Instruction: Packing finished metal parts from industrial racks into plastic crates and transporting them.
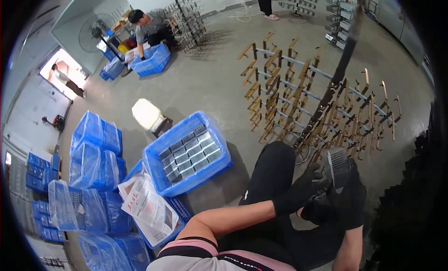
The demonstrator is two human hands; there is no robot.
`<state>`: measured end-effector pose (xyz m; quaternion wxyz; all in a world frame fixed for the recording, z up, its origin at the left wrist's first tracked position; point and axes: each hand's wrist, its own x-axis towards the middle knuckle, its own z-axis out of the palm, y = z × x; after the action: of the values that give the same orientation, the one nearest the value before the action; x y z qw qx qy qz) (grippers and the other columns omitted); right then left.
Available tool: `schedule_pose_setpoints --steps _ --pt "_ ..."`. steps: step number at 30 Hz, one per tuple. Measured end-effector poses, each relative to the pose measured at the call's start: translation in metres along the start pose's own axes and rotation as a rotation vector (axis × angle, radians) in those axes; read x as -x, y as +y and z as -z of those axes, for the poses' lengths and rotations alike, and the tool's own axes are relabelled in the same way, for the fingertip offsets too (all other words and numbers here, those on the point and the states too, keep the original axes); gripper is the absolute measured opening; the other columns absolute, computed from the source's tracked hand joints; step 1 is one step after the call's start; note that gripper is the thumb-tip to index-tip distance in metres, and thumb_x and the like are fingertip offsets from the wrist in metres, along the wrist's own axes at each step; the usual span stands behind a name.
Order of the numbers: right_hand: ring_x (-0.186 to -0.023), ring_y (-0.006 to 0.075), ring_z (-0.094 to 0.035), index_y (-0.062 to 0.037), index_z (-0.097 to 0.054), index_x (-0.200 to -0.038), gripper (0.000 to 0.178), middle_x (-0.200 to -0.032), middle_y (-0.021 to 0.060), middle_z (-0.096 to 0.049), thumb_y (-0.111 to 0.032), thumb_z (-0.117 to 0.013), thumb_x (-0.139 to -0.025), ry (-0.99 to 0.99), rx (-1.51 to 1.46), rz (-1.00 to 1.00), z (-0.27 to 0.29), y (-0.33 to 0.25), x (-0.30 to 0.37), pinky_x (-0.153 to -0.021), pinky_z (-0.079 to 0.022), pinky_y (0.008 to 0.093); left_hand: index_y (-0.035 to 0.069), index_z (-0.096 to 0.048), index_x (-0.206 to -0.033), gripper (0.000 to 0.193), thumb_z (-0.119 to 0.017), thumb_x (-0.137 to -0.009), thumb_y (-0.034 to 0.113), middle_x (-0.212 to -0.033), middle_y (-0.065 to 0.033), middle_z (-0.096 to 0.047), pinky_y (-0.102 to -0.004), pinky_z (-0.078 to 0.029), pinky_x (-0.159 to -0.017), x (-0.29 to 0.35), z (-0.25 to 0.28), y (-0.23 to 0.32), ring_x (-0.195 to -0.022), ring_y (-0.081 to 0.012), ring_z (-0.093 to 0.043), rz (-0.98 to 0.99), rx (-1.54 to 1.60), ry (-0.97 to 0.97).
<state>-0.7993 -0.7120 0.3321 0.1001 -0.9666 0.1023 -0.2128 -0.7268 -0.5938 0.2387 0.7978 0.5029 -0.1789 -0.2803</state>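
Both of my hands wear black gloves and are over my lap. Between them is a grey finned metal part (337,167), its fins facing up, tilted. My left hand (303,189) has its fingers closed at the part's left edge. My right hand (351,196) wraps round its right side and lower end; some fingers are hidden behind the part. Just ahead stands a hanging rack (322,103) with a dark pole and many brass-coloured hooks on pale crossbars. To my left, a blue crate (217,170) lined with clear plastic holds rows of similar finned parts.
Newspaper (149,208) lies on another blue crate beside me. Stacked blue crates with plastic liners (93,163) stand further left. A pale-topped stool (148,116) is behind the full crate. A co-worker (151,28) crouches at a blue crate near a fan (97,32); loaded racks stand beyond.
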Motion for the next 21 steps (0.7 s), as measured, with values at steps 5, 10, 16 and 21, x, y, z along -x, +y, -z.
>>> schedule_pose_setpoints --steps 5,10,16,21 --pt "-0.109 0.0418 -0.053 -0.0002 -0.040 -0.136 0.072 -0.121 0.0253 -0.053 -0.023 -0.069 -0.074 0.016 0.065 0.276 -0.011 -0.059 -0.010 -0.089 -0.045 0.0486 -0.001 -0.042 -0.131 0.057 -0.066 -0.087 0.026 -0.121 -0.0086 -0.054 -0.0356 -0.045 -0.090 0.035 0.032 0.100 -0.110 -0.0205 -0.052 -0.265 -0.487 0.063" --pt "-0.121 0.0410 -0.045 -0.0040 -0.046 -0.134 0.062 -0.130 0.0229 -0.048 -0.021 -0.068 -0.078 -0.220 -0.137 0.598 -0.056 -0.108 -0.011 -0.097 -0.040 0.0504 -0.003 -0.056 -0.114 0.039 -0.066 -0.086 0.022 -0.092 -0.0052 -0.062 -0.0290 -0.049 -0.066 0.058 0.134 0.050 -0.079 -0.0115 -0.059 -0.194 -0.139 0.268" --pt "-0.124 0.0386 -0.045 -0.0068 -0.051 -0.130 0.048 -0.133 0.0175 -0.049 -0.016 -0.064 -0.084 -0.439 -0.224 0.372 -0.055 -0.070 -0.017 -0.097 -0.041 0.0466 -0.002 -0.055 -0.110 0.024 -0.047 -0.089 0.006 -0.098 -0.0109 -0.059 -0.0316 -0.048 -0.073 0.130 0.269 0.032 -0.083 -0.0178 -0.058 -0.372 -1.337 0.542" --pt "-0.117 0.0281 -0.054 -0.0062 -0.053 -0.129 0.040 -0.130 0.0150 -0.054 -0.010 -0.058 -0.089 -0.304 -0.237 0.168 -0.056 0.017 -0.027 -0.095 -0.044 0.0342 0.000 -0.057 -0.107 0.026 -0.060 -0.083 0.008 -0.103 -0.0141 -0.063 -0.0345 -0.051 -0.076 0.205 0.411 0.036 -0.091 -0.0241 -0.062 -0.238 -0.697 0.795"
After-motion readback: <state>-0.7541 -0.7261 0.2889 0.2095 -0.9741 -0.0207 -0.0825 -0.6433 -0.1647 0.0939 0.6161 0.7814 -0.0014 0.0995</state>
